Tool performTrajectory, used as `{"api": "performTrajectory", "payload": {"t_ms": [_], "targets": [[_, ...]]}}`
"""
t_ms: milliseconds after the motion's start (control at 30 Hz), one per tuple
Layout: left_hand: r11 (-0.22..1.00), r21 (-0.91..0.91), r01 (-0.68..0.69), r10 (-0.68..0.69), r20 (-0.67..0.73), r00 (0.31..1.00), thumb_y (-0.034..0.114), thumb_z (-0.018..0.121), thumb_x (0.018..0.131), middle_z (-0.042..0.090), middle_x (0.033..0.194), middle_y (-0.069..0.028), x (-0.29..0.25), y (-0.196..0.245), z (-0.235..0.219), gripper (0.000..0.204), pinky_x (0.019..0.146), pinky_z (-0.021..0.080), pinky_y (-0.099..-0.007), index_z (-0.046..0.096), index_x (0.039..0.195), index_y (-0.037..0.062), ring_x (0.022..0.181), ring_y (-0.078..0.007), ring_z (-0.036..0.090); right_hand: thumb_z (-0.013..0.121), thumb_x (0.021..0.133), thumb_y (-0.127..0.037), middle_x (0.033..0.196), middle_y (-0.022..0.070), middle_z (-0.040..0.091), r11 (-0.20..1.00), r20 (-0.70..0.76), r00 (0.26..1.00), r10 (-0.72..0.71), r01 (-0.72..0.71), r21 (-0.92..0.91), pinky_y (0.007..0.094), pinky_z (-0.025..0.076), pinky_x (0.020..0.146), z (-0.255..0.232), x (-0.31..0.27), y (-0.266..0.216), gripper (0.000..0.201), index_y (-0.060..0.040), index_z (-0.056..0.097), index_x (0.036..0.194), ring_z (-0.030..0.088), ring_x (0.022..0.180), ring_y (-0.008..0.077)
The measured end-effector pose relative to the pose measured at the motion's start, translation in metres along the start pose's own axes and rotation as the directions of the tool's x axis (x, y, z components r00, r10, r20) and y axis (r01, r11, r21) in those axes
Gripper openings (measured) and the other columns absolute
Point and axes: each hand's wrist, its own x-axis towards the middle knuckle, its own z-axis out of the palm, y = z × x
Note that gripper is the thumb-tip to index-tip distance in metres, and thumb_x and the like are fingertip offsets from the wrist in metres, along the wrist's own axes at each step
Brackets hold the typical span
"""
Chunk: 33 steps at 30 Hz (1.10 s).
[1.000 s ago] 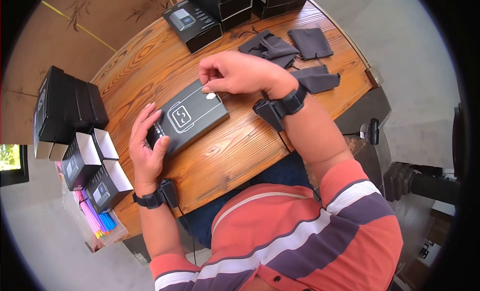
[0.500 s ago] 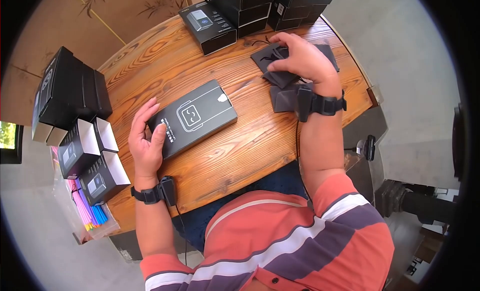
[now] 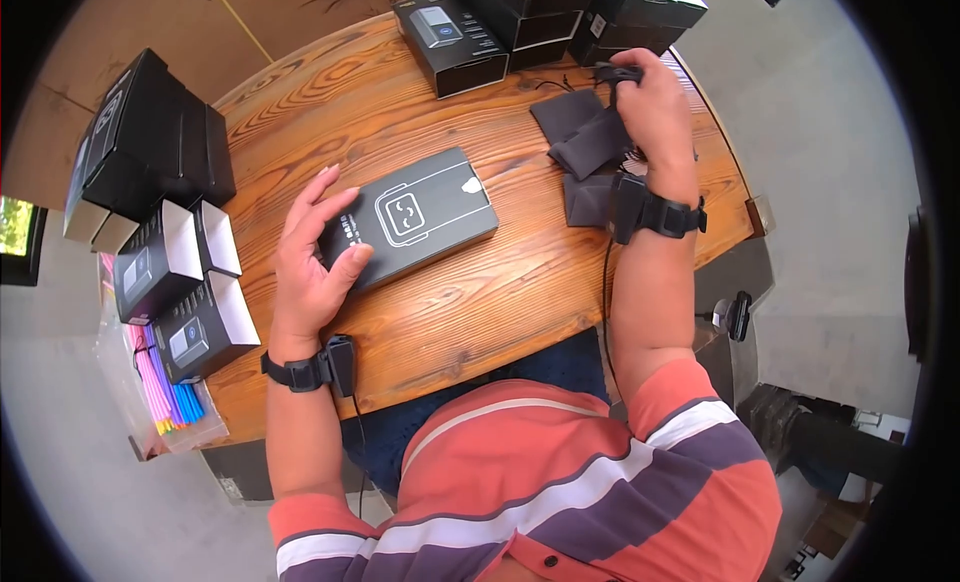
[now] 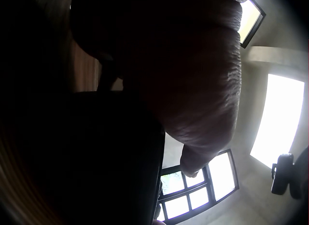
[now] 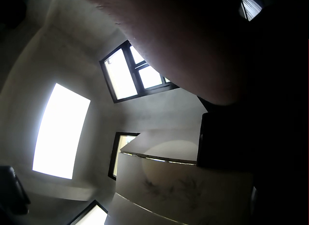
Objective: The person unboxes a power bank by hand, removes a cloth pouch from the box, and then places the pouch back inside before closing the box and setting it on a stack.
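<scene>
The right hand [image 3: 655, 112] pinches a bunched dark pouch [image 3: 620, 74] between thumb and fingers, its grip narrow, at the table's far right. The left hand [image 3: 315, 252] is spread wide, its fingers and thumb resting on the near-left end of a flat dark box [image 3: 425, 217], which lies flat and slightly slanted in mid-table [image 3: 480, 317].

More dark pouches [image 3: 592, 147] lie overlapping below the right hand, between the flat box and the table's right edge. A far stack of black boxes [image 3: 535, 27] rises just beyond the right hand, hemming it in, and a black carton [image 3: 450, 44] lies beside it. A left stack of black boxes [image 3: 150, 142], small cartons with white flaps [image 3: 192, 327] and colored sticks [image 3: 165, 387] in clear plastic crowd the left side.

The flat box bears a white outline of a smiling face, a white mark near its right end and small print too tiny to read. The carton carries a device picture.

The left wrist view shows a dark palm and bright windows [image 4: 221, 176]; the right wrist view shows windows and a panel with faint plant marks [image 5: 178, 191]. Only the head view shows the pouches.
</scene>
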Motion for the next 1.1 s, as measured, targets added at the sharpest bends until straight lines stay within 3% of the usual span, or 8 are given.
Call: {"api": "performTrajectory", "payload": {"t_ms": [167, 300, 367, 433, 567, 667, 1000, 1100], "targets": [[0.982, 0.149, -0.119, 0.101, 0.124, 0.987, 0.059, 0.097, 0.076, 0.048, 0.174, -0.0249, 0.005, 0.019, -0.006, 0.090, 0.133, 0.033, -0.0510, 0.075, 0.146, 0.0072, 0.164, -0.0439, 0.042, 0.063, 0.092, -0.013, 0.114, 0.0201, 0.081, 0.993, -0.121, 0.988, 0.091, -0.081, 0.086, 0.0485, 0.059, 0.101, 0.001, 0.003, -0.005, 0.034, -0.0103, 0.081, 0.121, 0.076, 0.110, 0.0423], [0.909, 0.394, -0.133, 0.055, 0.204, 0.977, 0.048, 0.103, 0.071, 0.045, 0.175, -0.0268, 0.005, 0.027, -0.004, 0.088, 0.132, 0.037, -0.0524, 0.076, 0.147, 0.0153, 0.163, -0.0483, 0.042, 0.066, 0.092, -0.009, 0.124, 0.0194, 0.076, 0.967, -0.367, 0.896, -0.249, 0.252, -0.042, 0.0465, 0.056, 0.105, 0.012, 0.010, 0.005, 0.036, -0.0042, 0.079, 0.124, 0.071, 0.117, 0.0390], [0.917, 0.353, -0.187, 0.114, 0.216, 0.970, 0.042, 0.101, 0.075, 0.047, 0.174, -0.0258, 0.003, 0.021, -0.007, 0.078, 0.130, 0.039, -0.0523, 0.076, 0.145, 0.0143, 0.162, -0.0473, 0.044, 0.070, 0.096, -0.009, 0.124, 0.0152, 0.076, 0.958, -0.306, 0.927, -0.219, 0.264, 0.115, 0.0398, 0.057, 0.100, 0.011, 0.005, -0.013, 0.030, -0.0043, 0.079, 0.124, 0.072, 0.112, 0.0292], [0.926, 0.317, -0.203, 0.153, 0.176, 0.972, 0.037, 0.098, 0.079, 0.049, 0.172, -0.0256, 0.000, 0.019, -0.006, 0.071, 0.128, 0.041, -0.0532, 0.077, 0.142, 0.0132, 0.160, -0.0471, 0.046, 0.074, 0.101, -0.011, 0.125, 0.0096, 0.076, 0.835, 0.020, 0.976, -0.218, 0.175, 0.521, 0.0322, 0.055, 0.096, 0.020, -0.006, -0.027, 0.027, -0.0050, 0.078, 0.127, 0.069, 0.110, 0.0187], [0.932, 0.308, -0.191, 0.171, 0.093, 0.981, 0.037, 0.097, 0.081, 0.055, 0.167, -0.0241, -0.001, 0.008, -0.004, 0.067, 0.130, 0.038, -0.0551, 0.078, 0.139, 0.0112, 0.160, -0.0465, 0.046, 0.092, 0.085, -0.017, 0.151, 0.0131, 0.066, 0.722, 0.455, 0.629, -0.631, 0.260, 0.641, 0.0374, 0.053, 0.108, 0.025, -0.045, -0.082, 0.075, -0.0084, 0.064, 0.154, 0.062, 0.137, 0.0238], [0.942, 0.274, -0.194, 0.185, 0.057, 0.981, 0.036, 0.097, 0.081, 0.056, 0.166, -0.0238, -0.001, 0.001, -0.007, 0.065, 0.131, 0.037, -0.0556, 0.078, 0.138, 0.0106, 0.159, -0.0462, 0.046, 0.102, 0.067, -0.016, 0.173, 0.0192, 0.047, 0.725, 0.591, 0.487, -0.643, 0.136, 0.676, 0.0444, 0.041, 0.129, 0.034, -0.065, -0.108, 0.107, -0.0101, 0.056, 0.163, 0.047, 0.160, 0.0370], [0.974, 0.172, -0.146, 0.158, -0.058, 0.986, 0.035, 0.093, 0.089, 0.063, 0.160, -0.0225, -0.001, -0.003, -0.011, 0.055, 0.130, 0.038, -0.0532, 0.079, 0.135, 0.0079, 0.158, -0.0418, 0.050, 0.103, 0.064, -0.013, 0.158, 0.0164, 0.054, 0.669, 0.501, 0.506, -0.702, 0.227, 0.708, 0.0419, 0.045, 0.125, 0.051, -0.075, -0.113, 0.102, -0.0111, 0.062, 0.158, 0.055, 0.147, 0.0352], [0.923, 0.369, -0.111, 0.202, -0.216, 0.955, 0.028, 0.088, 0.097, 0.074, 0.146, -0.0200, 0.002, 0.015, -0.033, 0.042, 0.122, 0.048, -0.0483, 0.080, 0.133, 0.0070, 0.146, -0.0368, 0.063, 0.103, 0.064, -0.012, 0.157, 0.0165, 0.054, 0.660, 0.486, 0.509, -0.710, 0.241, 0.711, 0.0410, 0.045, 0.124, 0.051, -0.074, -0.111, 0.102, -0.0116, 0.063, 0.157, 0.056, 0.147, 0.0350]]}}
